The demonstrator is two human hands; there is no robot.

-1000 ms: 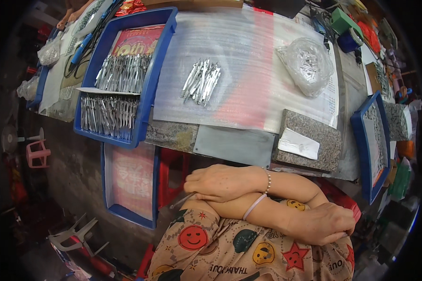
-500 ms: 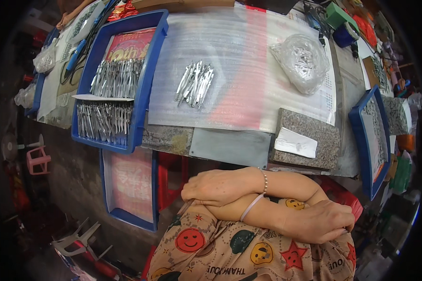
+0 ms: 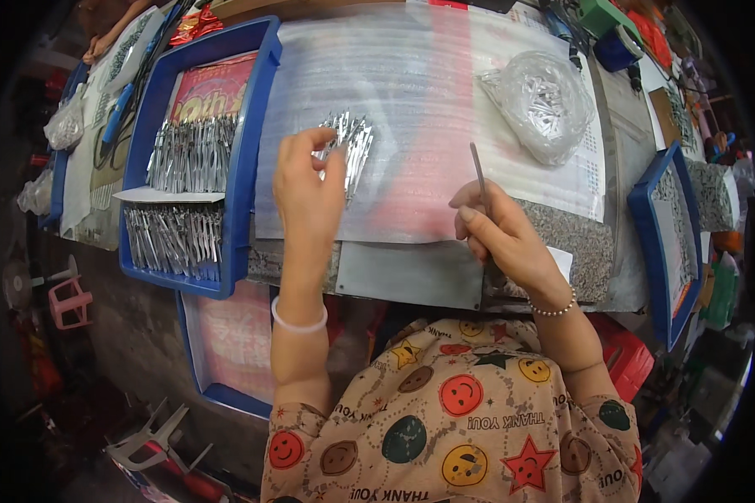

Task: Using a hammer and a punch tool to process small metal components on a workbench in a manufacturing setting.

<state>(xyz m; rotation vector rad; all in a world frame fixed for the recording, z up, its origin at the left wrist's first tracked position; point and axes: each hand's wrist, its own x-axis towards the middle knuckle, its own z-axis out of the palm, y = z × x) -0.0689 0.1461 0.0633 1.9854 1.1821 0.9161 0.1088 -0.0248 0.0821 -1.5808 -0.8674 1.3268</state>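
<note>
A pile of thin silvery metal pieces (image 3: 361,155) lies on the foam-covered table. My left hand (image 3: 306,184) reaches over the pile's left edge, fingers curved, with a gap between thumb and forefinger. It partly hides the pieces, and I cannot tell whether it touches any. To the right, my right hand (image 3: 503,226) is closed on a slim grey metal stick (image 3: 478,168), which points up and away from me. A blue tray (image 3: 242,168) at the left holds two rows of similar thin metal pieces, split by a white divider (image 3: 172,197).
At the right lies a clear plastic bag (image 3: 545,105) of small silvery parts. A speckled stone block (image 3: 583,243) carries a white folded sheet (image 3: 560,261). Another blue tray (image 3: 658,243) stands far right; one more (image 3: 242,398) sits below the table edge. Someone's hand (image 3: 101,44) shows top left.
My arms were crossed in my lap and have parted. The left hand has moved up to the pile, and the right hand has risen over the table's front edge with the metal stick.
</note>
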